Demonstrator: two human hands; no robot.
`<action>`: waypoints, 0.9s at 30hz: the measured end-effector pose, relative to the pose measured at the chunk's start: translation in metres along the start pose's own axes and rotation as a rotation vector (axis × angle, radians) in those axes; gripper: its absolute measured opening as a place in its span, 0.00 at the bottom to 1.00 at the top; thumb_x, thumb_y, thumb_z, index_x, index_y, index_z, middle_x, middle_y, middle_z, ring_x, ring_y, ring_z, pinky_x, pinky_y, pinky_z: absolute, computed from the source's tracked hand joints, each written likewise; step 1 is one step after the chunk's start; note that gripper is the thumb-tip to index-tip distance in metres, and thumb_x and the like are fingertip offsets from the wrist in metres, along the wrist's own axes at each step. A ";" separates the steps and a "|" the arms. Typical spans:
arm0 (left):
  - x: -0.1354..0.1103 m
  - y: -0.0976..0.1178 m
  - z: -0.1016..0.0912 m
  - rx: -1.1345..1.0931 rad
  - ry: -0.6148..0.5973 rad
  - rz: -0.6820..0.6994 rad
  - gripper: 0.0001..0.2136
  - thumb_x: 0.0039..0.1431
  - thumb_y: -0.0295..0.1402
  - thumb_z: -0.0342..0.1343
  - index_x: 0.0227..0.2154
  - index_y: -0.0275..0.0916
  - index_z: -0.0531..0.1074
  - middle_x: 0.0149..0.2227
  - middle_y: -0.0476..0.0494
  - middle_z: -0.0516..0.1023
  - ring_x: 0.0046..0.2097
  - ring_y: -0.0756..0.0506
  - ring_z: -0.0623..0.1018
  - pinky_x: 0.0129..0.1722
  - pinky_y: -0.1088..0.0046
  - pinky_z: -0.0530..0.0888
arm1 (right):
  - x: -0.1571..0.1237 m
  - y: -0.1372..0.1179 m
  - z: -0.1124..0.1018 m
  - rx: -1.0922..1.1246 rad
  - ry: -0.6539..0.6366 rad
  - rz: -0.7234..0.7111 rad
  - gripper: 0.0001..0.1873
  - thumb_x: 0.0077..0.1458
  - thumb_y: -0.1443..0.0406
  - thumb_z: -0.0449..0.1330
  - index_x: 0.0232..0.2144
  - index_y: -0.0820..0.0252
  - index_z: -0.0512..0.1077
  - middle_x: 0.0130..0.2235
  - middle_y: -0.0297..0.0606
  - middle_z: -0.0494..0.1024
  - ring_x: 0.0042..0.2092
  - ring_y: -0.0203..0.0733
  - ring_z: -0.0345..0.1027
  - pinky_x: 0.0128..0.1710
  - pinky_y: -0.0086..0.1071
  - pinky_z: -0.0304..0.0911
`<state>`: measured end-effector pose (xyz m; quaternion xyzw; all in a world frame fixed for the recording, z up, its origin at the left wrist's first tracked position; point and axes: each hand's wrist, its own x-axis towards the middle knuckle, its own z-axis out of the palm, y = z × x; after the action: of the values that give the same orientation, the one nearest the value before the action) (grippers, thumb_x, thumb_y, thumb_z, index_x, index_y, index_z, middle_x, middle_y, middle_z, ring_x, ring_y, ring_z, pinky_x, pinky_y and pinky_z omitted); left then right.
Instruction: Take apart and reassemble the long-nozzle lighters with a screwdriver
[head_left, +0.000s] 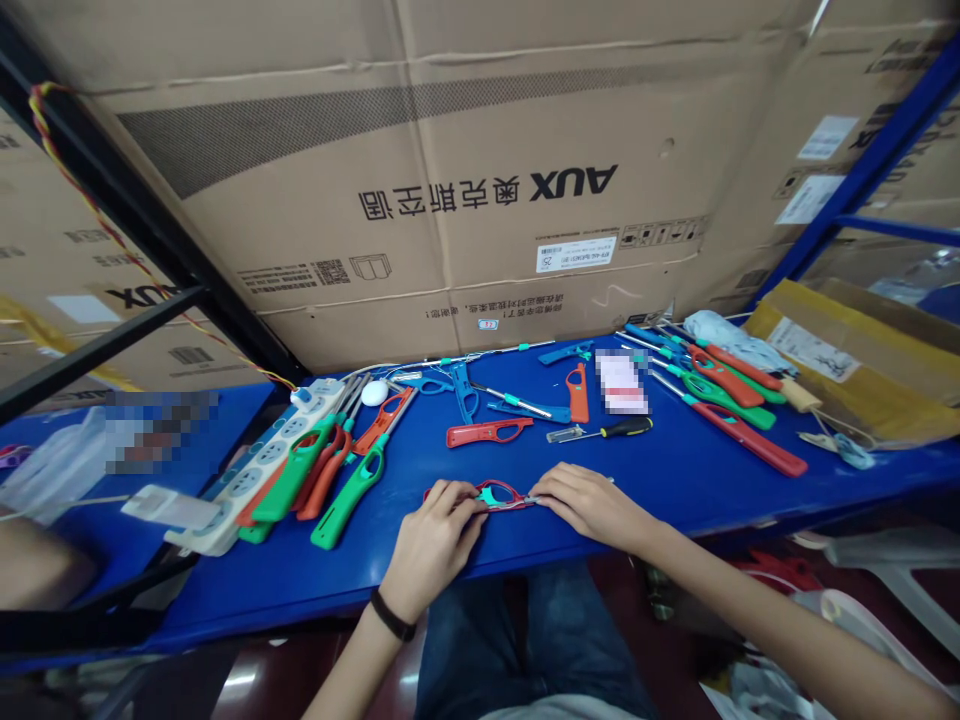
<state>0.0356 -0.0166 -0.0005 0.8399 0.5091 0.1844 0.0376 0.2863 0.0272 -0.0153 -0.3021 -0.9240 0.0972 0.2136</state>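
Note:
A red gas lighter [512, 490] lies low over the front of the blue table, its handle opened up so that a teal trigger part and a thin wire show. My left hand [431, 540] is closed on the handle end, covering much of it. My right hand [592, 500] pinches the other end, where the metal tube begins; most of the tube is hidden under the fingers. Just beyond them lies a red handle shell [487, 432]. A screwdriver [626, 428] with a black and yellow handle rests farther to the right.
Finished-looking lighters lie at left, including a green lighter [349, 500], beside a white power strip [262, 470]. More lie at right near a red lighter [750, 440]. Blue handle parts [463, 392] and an orange shell [578, 392] lie behind. A cardboard wall [480, 120] closes the back.

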 end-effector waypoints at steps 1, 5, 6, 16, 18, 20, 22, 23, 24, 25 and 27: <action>0.002 0.002 0.000 0.006 -0.009 -0.019 0.08 0.64 0.33 0.49 0.36 0.42 0.73 0.42 0.46 0.75 0.44 0.46 0.73 0.31 0.76 0.72 | 0.000 0.000 0.000 0.000 -0.002 -0.002 0.11 0.65 0.66 0.49 0.41 0.60 0.71 0.40 0.39 0.77 0.42 0.42 0.70 0.44 0.36 0.66; 0.010 0.005 -0.003 0.025 -0.069 -0.082 0.08 0.64 0.33 0.49 0.33 0.41 0.72 0.41 0.45 0.73 0.42 0.46 0.72 0.28 0.77 0.70 | 0.001 0.000 0.000 -0.003 -0.011 -0.006 0.11 0.64 0.66 0.49 0.42 0.60 0.71 0.41 0.39 0.77 0.42 0.42 0.70 0.44 0.36 0.66; 0.012 0.004 -0.005 0.024 -0.094 -0.080 0.08 0.64 0.32 0.48 0.33 0.41 0.72 0.41 0.45 0.73 0.42 0.46 0.72 0.29 0.77 0.70 | 0.001 0.001 0.000 -0.004 -0.010 -0.006 0.11 0.64 0.66 0.49 0.42 0.60 0.71 0.41 0.39 0.77 0.42 0.42 0.70 0.44 0.36 0.66; 0.039 -0.007 -0.029 0.003 -0.334 0.111 0.05 0.57 0.26 0.54 0.29 0.39 0.74 0.41 0.45 0.72 0.41 0.47 0.74 0.35 0.75 0.71 | 0.004 -0.001 -0.002 -0.005 -0.001 -0.004 0.13 0.65 0.65 0.48 0.41 0.60 0.72 0.40 0.40 0.77 0.42 0.42 0.70 0.44 0.36 0.66; 0.044 -0.008 -0.032 -0.011 -0.365 0.140 0.05 0.56 0.26 0.55 0.28 0.39 0.75 0.42 0.45 0.72 0.42 0.47 0.74 0.36 0.76 0.71 | 0.004 -0.001 -0.002 -0.008 -0.004 0.000 0.12 0.65 0.66 0.48 0.41 0.60 0.72 0.40 0.40 0.77 0.42 0.42 0.70 0.44 0.36 0.66; 0.047 -0.009 -0.033 -0.030 -0.383 0.157 0.05 0.54 0.25 0.56 0.28 0.40 0.76 0.42 0.46 0.72 0.42 0.48 0.74 0.35 0.76 0.70 | 0.004 -0.001 -0.002 -0.010 -0.009 0.006 0.11 0.64 0.66 0.49 0.41 0.60 0.72 0.40 0.40 0.77 0.42 0.42 0.70 0.44 0.36 0.66; 0.048 -0.011 -0.033 -0.038 -0.387 0.165 0.05 0.53 0.25 0.57 0.27 0.40 0.76 0.44 0.46 0.71 0.40 0.48 0.74 0.34 0.77 0.70 | 0.005 -0.001 -0.002 -0.012 -0.011 0.008 0.11 0.64 0.66 0.50 0.40 0.60 0.72 0.40 0.40 0.77 0.41 0.42 0.70 0.44 0.36 0.66; 0.048 -0.011 -0.033 -0.037 -0.384 0.168 0.05 0.53 0.25 0.57 0.27 0.40 0.76 0.45 0.46 0.71 0.39 0.49 0.74 0.34 0.77 0.70 | 0.005 -0.001 -0.002 -0.013 -0.009 0.007 0.11 0.64 0.66 0.50 0.40 0.60 0.72 0.39 0.40 0.77 0.41 0.42 0.70 0.44 0.36 0.66; 0.048 -0.011 -0.033 -0.036 -0.380 0.172 0.05 0.53 0.25 0.57 0.27 0.40 0.76 0.45 0.46 0.71 0.38 0.49 0.74 0.33 0.77 0.70 | 0.005 -0.001 -0.002 -0.015 -0.007 0.003 0.11 0.64 0.66 0.49 0.40 0.60 0.72 0.39 0.40 0.77 0.41 0.42 0.70 0.44 0.36 0.66; 0.047 -0.011 -0.032 -0.034 -0.373 0.174 0.05 0.53 0.25 0.57 0.27 0.39 0.76 0.45 0.46 0.70 0.38 0.50 0.74 0.33 0.78 0.70 | 0.005 -0.002 -0.002 -0.016 -0.004 -0.001 0.12 0.64 0.66 0.49 0.40 0.60 0.72 0.39 0.40 0.78 0.41 0.42 0.70 0.44 0.36 0.66; 0.044 -0.011 -0.030 -0.033 -0.353 0.174 0.05 0.52 0.25 0.56 0.26 0.39 0.76 0.45 0.46 0.71 0.36 0.50 0.74 0.32 0.78 0.70 | 0.005 -0.003 -0.002 -0.018 0.000 -0.007 0.12 0.64 0.66 0.49 0.40 0.60 0.72 0.39 0.40 0.78 0.41 0.42 0.70 0.43 0.36 0.66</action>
<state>0.0341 0.0235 0.0370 0.8993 0.4170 0.0451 0.1240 0.2824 0.0283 -0.0107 -0.3006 -0.9259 0.0881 0.2113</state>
